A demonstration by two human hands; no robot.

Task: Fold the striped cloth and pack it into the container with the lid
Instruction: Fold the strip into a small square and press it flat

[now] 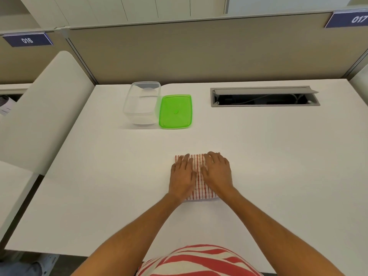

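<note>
- The left hand's fingers [186, 160] lie straight and a little spread, flat on the left half of the folded red-and-white striped cloth [199, 176]; they grasp nothing and only press down on the fabric.
- The left hand [182, 176] covers the cloth's left edge, its wrist at the near left corner.
- The right hand's fingers [214, 157] are likewise stretched out and relaxed, flat on the cloth's right half, with their tips near its far edge.
- The right hand [217, 172] rests palm-down just beside the left hand; a narrow strip of striped fabric shows between the two.
- The cloth lies as a compact folded rectangle on the white desk top [278, 156], near the front middle, its stripes running away from the person.
- Both bare forearms reach in from the bottom of the view over a red-and-white striped garment [199, 261] worn by the person.
- Well beyond the cloth, toward the back left of the desk, stands the clear rectangular plastic container [142, 104], open and upright.
- The bright green rectangular plastic lid [175, 111] lies flat on the desk, touching or just beside the container's right side.
- At the back right, a grey cable hatch [264, 96] is set into the desk with its flap raised.
- A beige partition [199, 52] runs behind the desk, carrying blue number plates, 016 [27, 39] on the left and 017 [348, 18] on the right.
</note>
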